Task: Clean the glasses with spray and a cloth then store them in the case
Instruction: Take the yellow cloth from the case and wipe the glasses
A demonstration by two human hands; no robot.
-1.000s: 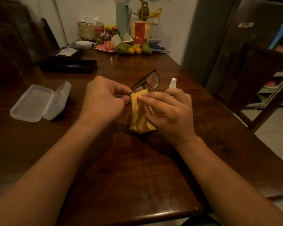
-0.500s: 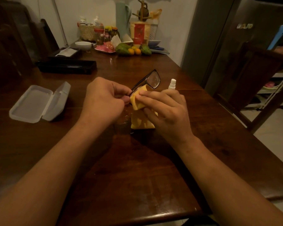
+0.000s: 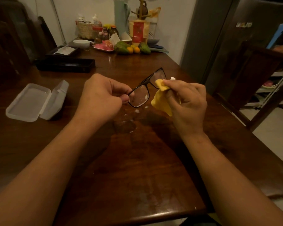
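Yellow cloth (image 3: 162,103) between right hand (image 3: 188,101) fingertips (image 3: 167,82)

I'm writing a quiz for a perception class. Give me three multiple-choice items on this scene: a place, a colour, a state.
1. Where is the case? A) left side of the table B) right side of the table C) on a chair
2. The cloth's colour? A) blue B) yellow C) white
3. The case's lid is: A) shut B) open C) missing
Answers: 1 A, it lies left of the left hand that holds the glasses; 2 B, yellow folds hang from the right hand; 3 B, the lid is hinged back.
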